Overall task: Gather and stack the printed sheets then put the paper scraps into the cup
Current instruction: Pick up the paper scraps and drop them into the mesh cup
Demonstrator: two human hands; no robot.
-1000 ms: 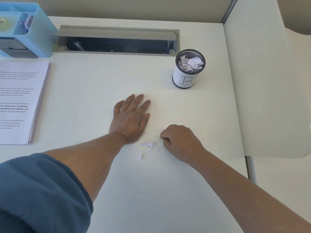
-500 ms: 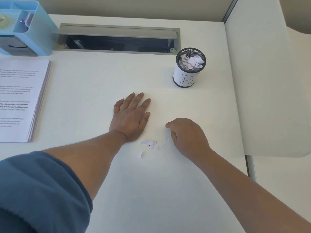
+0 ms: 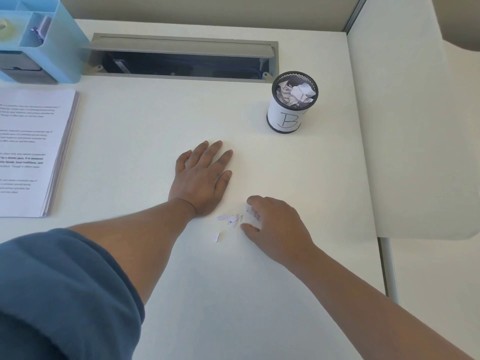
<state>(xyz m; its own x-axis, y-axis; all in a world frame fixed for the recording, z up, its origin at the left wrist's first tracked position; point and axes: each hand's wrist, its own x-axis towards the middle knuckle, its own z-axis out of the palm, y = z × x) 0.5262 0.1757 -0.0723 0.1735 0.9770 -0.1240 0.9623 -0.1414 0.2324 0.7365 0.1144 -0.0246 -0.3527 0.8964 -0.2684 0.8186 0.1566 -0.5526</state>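
Note:
A stack of printed sheets [image 3: 28,152] lies squared at the desk's left edge. The black mesh cup [image 3: 285,119], labelled "B", stands at the back right with crumpled paper inside. Several small paper scraps [image 3: 230,219] lie on the desk between my wrists, one a little nearer to me. My left hand [image 3: 201,178] rests flat on the desk, fingers straight, just left of the scraps. My right hand [image 3: 278,224] sits right of them, its curled fingers and thumb closing round a few white scraps at its fingertips.
A light blue desk organiser [image 3: 39,42] stands at the back left. An open cable tray slot [image 3: 181,61] runs along the back of the desk [image 3: 155,113]. A white partition panel [image 3: 415,126] rises on the right; the desk's right edge lies beside it.
My right hand drifted slightly up and right, then came back toward the scraps with its thumb spread. My left hand stayed flat in place.

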